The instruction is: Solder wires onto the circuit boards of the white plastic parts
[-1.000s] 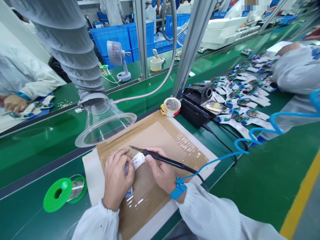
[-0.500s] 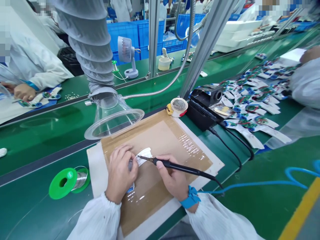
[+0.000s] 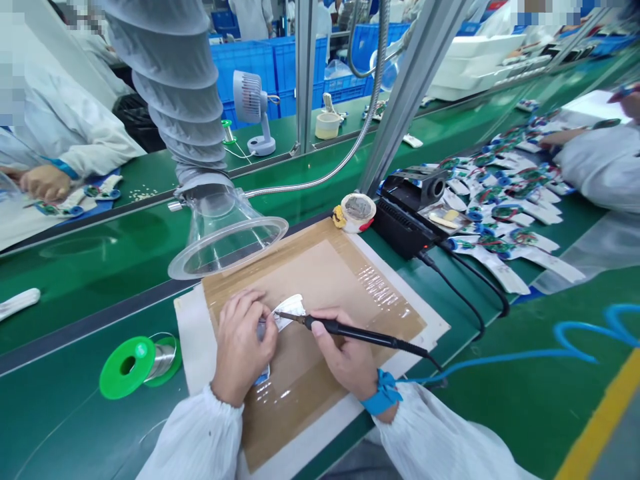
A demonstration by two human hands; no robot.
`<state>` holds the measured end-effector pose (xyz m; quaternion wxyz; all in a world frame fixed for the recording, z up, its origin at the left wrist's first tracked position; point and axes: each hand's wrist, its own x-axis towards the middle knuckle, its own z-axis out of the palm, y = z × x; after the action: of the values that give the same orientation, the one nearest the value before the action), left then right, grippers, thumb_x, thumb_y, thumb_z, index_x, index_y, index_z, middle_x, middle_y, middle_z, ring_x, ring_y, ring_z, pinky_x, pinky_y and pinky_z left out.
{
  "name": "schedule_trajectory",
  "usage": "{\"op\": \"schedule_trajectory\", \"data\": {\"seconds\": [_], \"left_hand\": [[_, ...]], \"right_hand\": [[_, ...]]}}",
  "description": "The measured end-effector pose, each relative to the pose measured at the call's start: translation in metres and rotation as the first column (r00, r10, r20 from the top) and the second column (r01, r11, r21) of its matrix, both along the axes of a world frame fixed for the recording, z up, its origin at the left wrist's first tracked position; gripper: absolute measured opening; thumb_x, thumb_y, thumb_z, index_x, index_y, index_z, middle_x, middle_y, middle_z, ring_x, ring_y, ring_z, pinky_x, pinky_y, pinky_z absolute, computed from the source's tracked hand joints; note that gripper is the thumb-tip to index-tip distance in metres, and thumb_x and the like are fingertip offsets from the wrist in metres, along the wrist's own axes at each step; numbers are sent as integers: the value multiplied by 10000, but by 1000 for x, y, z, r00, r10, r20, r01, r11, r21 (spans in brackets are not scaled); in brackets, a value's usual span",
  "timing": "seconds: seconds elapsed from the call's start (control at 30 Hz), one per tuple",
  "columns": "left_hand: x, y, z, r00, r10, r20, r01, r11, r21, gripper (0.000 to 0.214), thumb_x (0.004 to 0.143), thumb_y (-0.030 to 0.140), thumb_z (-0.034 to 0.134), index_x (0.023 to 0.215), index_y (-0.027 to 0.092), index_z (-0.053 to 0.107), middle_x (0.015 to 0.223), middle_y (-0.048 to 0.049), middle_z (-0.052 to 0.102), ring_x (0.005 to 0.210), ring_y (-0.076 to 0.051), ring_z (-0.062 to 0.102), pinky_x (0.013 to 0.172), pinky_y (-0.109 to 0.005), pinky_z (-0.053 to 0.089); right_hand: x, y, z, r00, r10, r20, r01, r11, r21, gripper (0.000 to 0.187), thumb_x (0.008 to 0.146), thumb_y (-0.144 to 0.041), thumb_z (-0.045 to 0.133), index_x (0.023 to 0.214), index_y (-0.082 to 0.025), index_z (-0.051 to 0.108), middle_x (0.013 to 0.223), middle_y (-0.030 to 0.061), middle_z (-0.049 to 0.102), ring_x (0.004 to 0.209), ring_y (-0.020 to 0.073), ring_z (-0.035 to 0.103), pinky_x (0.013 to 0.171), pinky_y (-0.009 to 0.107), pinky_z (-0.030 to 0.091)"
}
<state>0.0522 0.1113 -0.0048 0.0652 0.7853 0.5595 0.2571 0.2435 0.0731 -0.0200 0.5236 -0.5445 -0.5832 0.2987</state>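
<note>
My right hand (image 3: pixel 345 350) is closed round the black handle of a soldering iron (image 3: pixel 357 333), whose tip points left. That tip meets a white plastic piece (image 3: pixel 293 311) close to my left fingertips. My left hand (image 3: pixel 246 343) is curled over the same white piece and pins it down, hiding most of it; a bit of blue and white shows below the palm. Both hands rest over a cardboard mat (image 3: pixel 320 273) covered in clear tape. What lies right under the iron's tip is too small to make out.
A green solder spool (image 3: pixel 127 367) stands left of the mat. Above hangs a fume extraction hood (image 3: pixel 227 247). At the right are a black soldering station (image 3: pixel 405 227), a tip-cleaning pot (image 3: pixel 357 212) and several wired white parts (image 3: pixel 493 263). Co-workers' hands (image 3: pixel 47 181) work across the belt.
My hands and the iron hold nearly the same place. At the far left, a white part has moved further into view. The co-worker's arm at the right has reached in over the wired parts.
</note>
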Motion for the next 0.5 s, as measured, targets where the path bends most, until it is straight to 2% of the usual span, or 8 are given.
{"op": "schedule_trajectory", "data": {"seconds": [0.23, 0.4, 0.5], "left_hand": [[1, 1, 1, 1000, 5, -17, -5, 1000, -23, 125, 911, 202, 546, 792, 226, 573, 1203, -75, 693, 1225, -296, 570, 1025, -485, 424], [0, 0, 1, 1000, 13, -10, -13, 1000, -27, 119, 904, 199, 551, 790, 226, 569, 1205, -72, 693, 1223, -286, 577, 1036, -474, 424], [0, 0, 1, 1000, 11, -1, -11, 1000, -26, 123, 902, 194, 550, 784, 219, 570, 1202, -75, 693, 1216, -279, 579, 1038, -469, 423]], "right_hand": [[-1, 0, 2, 1000, -9, 9, 9, 1000, 0, 122, 946, -278, 605, 1019, -235, 693, 901, 36, 761, 836, 190, 738, 763, 308, 613], [2, -3, -3, 994, -100, -36, 102, 994, 33, 122, 956, -283, 612, 1034, -243, 696, 931, 40, 759, 853, 192, 739, 778, 314, 616], [2, -4, -5, 995, -95, -39, 96, 995, 38, 124, 955, -281, 620, 1046, -246, 697, 946, 37, 759, 857, 187, 741, 792, 312, 617]]}}
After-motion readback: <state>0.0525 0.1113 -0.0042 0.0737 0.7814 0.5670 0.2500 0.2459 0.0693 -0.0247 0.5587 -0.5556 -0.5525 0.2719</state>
